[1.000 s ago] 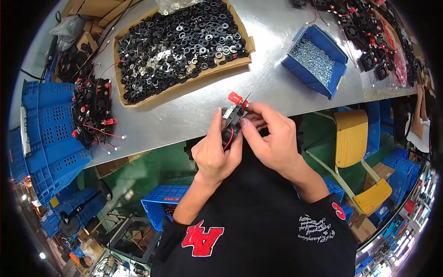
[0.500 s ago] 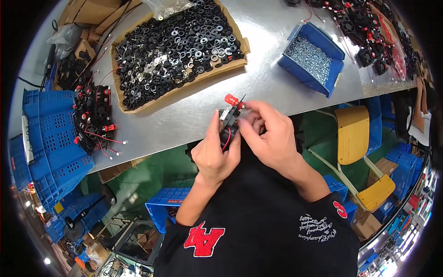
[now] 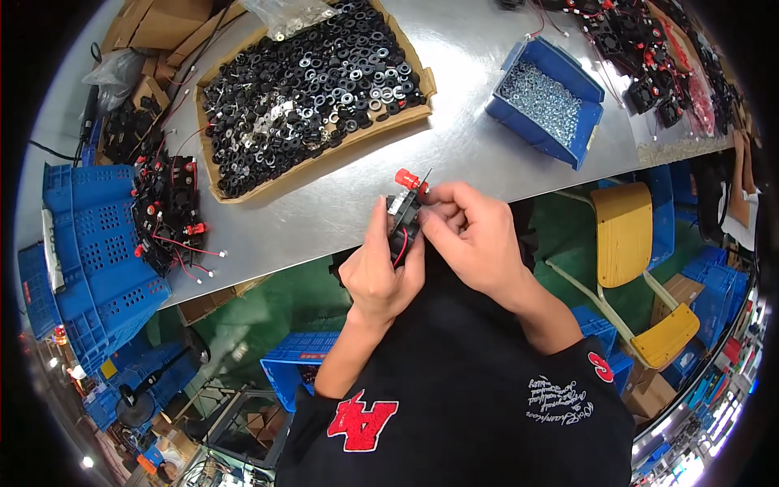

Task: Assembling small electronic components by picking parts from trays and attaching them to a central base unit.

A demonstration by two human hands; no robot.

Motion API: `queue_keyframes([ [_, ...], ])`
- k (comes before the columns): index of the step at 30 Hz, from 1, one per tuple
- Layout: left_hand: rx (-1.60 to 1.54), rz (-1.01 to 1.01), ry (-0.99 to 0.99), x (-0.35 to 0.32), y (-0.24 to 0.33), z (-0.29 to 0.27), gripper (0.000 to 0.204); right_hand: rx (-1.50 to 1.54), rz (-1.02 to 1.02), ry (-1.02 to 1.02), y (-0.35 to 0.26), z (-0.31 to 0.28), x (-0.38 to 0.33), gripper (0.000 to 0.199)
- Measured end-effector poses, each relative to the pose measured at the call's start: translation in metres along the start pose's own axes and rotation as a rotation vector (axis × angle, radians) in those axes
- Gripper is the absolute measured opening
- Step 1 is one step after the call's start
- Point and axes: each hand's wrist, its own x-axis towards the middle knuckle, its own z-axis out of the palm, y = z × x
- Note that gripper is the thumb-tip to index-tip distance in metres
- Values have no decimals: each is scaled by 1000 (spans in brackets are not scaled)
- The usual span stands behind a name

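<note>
Near the table's front edge, my left hand (image 3: 373,274) grips a small black fan unit (image 3: 403,213) between thumb and fingers, holding it tilted. A red cylindrical fitting (image 3: 407,178) juts from its upper end beside a thin plate, and a red and black wire (image 3: 402,247) loops over the lower part. My right hand (image 3: 483,243) has thumb and fingers drawn together at the unit's right side, just below the fitting. Whatever lies between those fingertips is too small or hidden to name.
Beyond my hands lies a cardboard tray (image 3: 324,148) of black and silver washers. A blue bin (image 3: 591,122) of small metal nuts stands to its right. Wired fan units (image 3: 166,207) pile up at left beside a blue crate (image 3: 101,243); a yellow chair (image 3: 623,235) is right.
Both hands keep nearly the same hold on the fan unit. The view has shifted very slightly; my right fingers remain by the fitting.
</note>
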Motion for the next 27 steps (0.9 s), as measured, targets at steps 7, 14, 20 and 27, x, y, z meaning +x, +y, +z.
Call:
queue_keyframes([
  [7,-287,-424,-102,-1,7,-10,47,183,60,-44,-2,-1,1,17],
  [14,-1646,-1202,-314,10,-9,-31,51,393,38,-4,12,-8,-6,22],
  [20,-2252,-1319,-278,10,-10,-28,53,403,-26,-84,8,-1,-4,24],
  [27,-2463,-1287,-241,2,-9,-25,51,580,67,-160,2,6,-2,21],
])
